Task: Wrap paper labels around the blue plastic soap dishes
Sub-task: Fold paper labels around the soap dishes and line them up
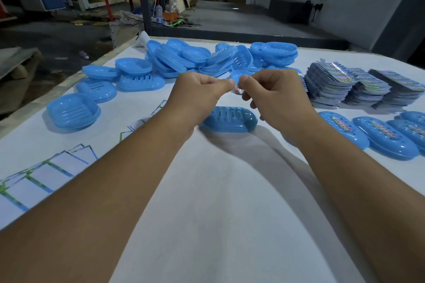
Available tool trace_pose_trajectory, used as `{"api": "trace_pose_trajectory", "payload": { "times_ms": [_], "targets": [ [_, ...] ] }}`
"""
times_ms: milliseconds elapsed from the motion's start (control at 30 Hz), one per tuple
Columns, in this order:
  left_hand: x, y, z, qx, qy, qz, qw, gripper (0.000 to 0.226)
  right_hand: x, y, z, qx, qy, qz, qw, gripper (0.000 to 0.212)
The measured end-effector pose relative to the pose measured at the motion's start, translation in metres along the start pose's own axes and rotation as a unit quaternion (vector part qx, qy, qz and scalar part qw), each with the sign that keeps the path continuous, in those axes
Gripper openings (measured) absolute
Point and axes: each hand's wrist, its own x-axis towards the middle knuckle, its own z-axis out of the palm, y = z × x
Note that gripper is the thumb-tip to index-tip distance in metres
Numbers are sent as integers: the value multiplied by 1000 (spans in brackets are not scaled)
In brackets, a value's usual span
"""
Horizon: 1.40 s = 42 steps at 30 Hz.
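Both hands are raised above the table and meet at the fingertips. The left hand and the right hand each pinch, with curled fingers, one small shiny piece between them — probably a bit of tape or the end of a label, but it is too small to tell.

Directly below lies the dish, upside down on the cloth and not yet wrapped. To do this step well, I think the piece should be separated cleanly and kept flat, then brought down straight over the middle of the dish, so it does not stick crooked.

To the right lie finished dishes with labels on them, and behind these the label stacks. At the back is the pile of bare dishes; at the left, loose dishes and white sheets. Nothing blocks the way down — only the pile behind the hands is near.
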Motion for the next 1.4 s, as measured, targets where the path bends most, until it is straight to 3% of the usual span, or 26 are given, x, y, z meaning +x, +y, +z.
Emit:
{"api": "trace_pose_trajectory", "payload": {
  "times_ms": [167, 567, 700, 833, 1100, 1400],
  "targets": [
    [4, -1, -2, 0, 25, -16, 1000, 18, 6, 5, -8, -43, 39, 57, 997, 28],
    [2, -3, -3, 30, 16, -29, 999, 19, 4, -1, -11, 7, -5, 113, 994, 27],
    [2, -6, -5, 66, -10, -27, 997, 4, 3, -1, -12, -13, -30, 123, 992, 28],
    [2, -10, -6, 54, -45, -44, 997, 17, 3, 0, -12, -46, -58, 130, 989, 35],
    [6, -11, -10, 170, -55, -38, 983, 17, 0, 3, -10, -144, -91, 127, 977, 47],
    [9, -16, -10, 247, -46, -6, 968, 20, -1, 0, -5, -182, -97, 103, 973, 29]
  ]
}}
